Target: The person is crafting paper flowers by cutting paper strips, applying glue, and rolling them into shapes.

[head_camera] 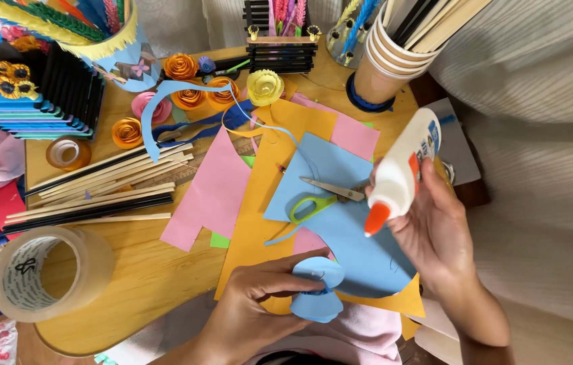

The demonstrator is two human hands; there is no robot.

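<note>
Head view: left hand (253,314) pinches a blue paper petal piece (318,289) near the tabletop (144,277) edge; right hand (435,233) grips a tilted white glue bottle (398,172), orange nozzle down. Risk: glue may drip onto the blue sheet (361,250) or green-handled scissors (320,197) below; the loosely pinched paper may unfold.

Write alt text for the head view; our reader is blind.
The left hand pinches a rolled blue paper piece while the right hand tilts a white glue bottle toward it, above a wooden table strewn with coloured paper.
</note>
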